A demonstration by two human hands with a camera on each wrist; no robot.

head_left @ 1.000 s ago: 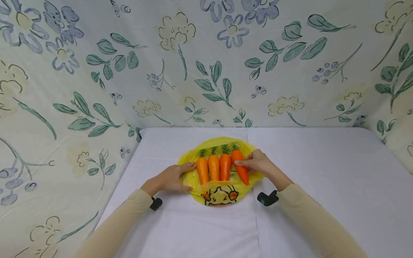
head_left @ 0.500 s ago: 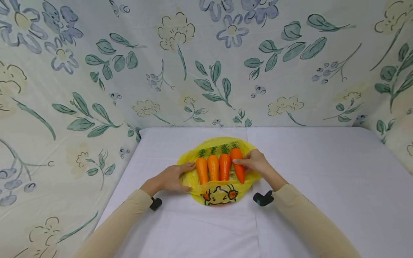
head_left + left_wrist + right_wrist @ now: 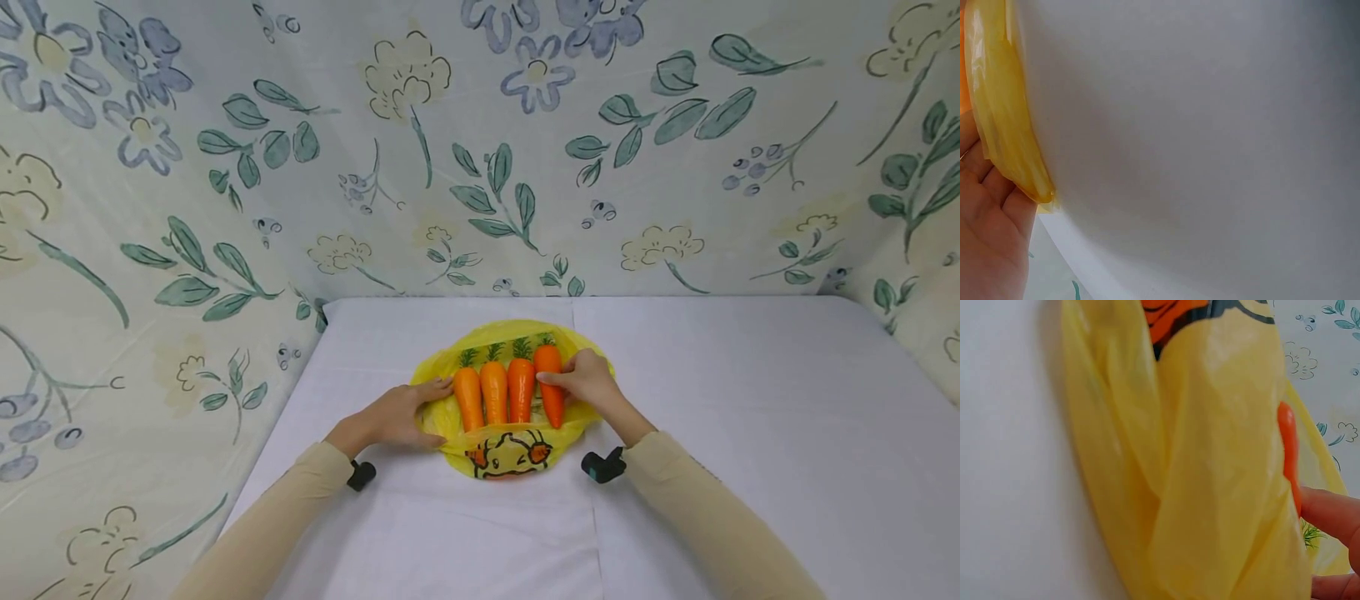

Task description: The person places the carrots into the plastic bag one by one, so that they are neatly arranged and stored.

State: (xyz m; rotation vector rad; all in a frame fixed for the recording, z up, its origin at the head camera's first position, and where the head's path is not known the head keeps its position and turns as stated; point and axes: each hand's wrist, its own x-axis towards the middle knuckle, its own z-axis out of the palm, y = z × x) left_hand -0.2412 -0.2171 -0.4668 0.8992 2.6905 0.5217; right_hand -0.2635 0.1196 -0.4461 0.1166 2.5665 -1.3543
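A yellow plastic bag (image 3: 471,454) lies on the white-covered table, its mouth spread wide and a cartoon face printed on its near side. In the mouth lie three orange carrots (image 3: 494,393) side by side, green tops pointing away. My right hand (image 3: 596,385) pinches another carrot (image 3: 552,404) at the right end of the row, thumb on top; its lower tip hangs over the bag's near rim. My left hand (image 3: 401,414) holds the bag's left side, thumb at the near edge and fingertips right at the leftmost carrot. In the left wrist view, yellow film (image 3: 1000,94) covers some of its fingers.
White cloth (image 3: 720,392) covers the table around the bag. Flower-printed fabric (image 3: 480,150) hangs along the back and the left side. Black wrist cameras (image 3: 603,465) sit under both wrists, just above the cloth.
My right hand has moved slightly left with its carrot, which now stands more upright and closer to the other three. My left hand has stayed in place.
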